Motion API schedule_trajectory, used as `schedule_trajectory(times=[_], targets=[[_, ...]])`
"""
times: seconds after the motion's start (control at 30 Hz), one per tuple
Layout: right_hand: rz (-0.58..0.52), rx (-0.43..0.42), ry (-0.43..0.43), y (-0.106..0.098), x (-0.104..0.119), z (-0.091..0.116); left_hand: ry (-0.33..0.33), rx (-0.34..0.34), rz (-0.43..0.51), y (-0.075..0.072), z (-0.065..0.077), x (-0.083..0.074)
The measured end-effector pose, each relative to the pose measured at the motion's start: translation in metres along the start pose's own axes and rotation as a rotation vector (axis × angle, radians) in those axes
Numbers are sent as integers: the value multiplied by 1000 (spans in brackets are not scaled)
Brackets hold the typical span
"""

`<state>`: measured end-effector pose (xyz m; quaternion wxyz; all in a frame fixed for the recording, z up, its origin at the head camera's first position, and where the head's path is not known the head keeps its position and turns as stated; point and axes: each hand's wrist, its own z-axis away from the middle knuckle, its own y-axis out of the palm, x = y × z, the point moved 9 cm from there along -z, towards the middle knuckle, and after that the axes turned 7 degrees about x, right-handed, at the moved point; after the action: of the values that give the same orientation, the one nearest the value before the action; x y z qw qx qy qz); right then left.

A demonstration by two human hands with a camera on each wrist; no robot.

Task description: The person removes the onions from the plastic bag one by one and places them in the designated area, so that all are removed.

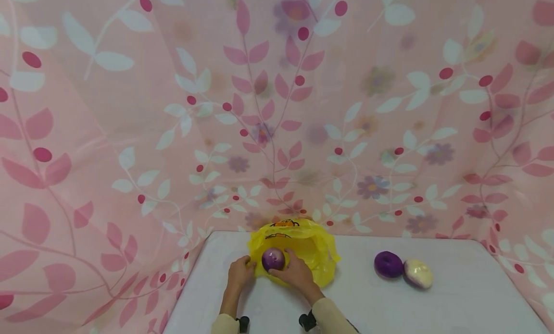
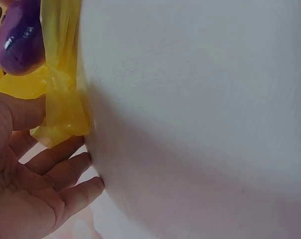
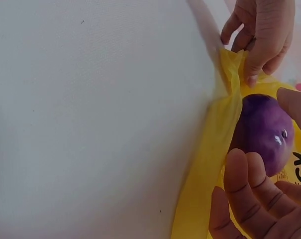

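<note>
In the head view a glossy purple-and-cream turnip [image 1: 273, 260] sits at the mouth of a yellow plastic bag [image 1: 318, 257]. My right hand [image 1: 297, 272] curves around the turnip, thumb on one side and fingers on the other, as the right wrist view shows with the purple turnip [image 3: 266, 132] beside the fingertips. The bag's left edge is pinched by my left hand [image 1: 240, 272]; in the left wrist view yellow plastic [image 2: 65, 112] passes between thumb and fingers. Part of the bag's inside is hidden.
On the right part of the white table [image 1: 355, 305] lie a dark purple turnip [image 1: 388, 265] and a mostly cream turnip [image 1: 419, 274], side by side. Pink floral cloth [image 1: 277, 132] hangs behind the table and along its sides.
</note>
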<state>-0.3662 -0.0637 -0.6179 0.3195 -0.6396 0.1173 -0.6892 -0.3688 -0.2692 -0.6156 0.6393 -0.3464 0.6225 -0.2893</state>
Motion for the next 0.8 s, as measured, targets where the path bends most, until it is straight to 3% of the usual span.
schedule_trajectory(times=[0.2,0.43,0.8], targets=[[-19,2,33,2,-1,1,-32,28,11,3,-1,2],[44,20,8,11,0,-6,-29,-2,9,-1,2,3],[59,-6,23,15,2,-7,-49,43,20,2,1,2]])
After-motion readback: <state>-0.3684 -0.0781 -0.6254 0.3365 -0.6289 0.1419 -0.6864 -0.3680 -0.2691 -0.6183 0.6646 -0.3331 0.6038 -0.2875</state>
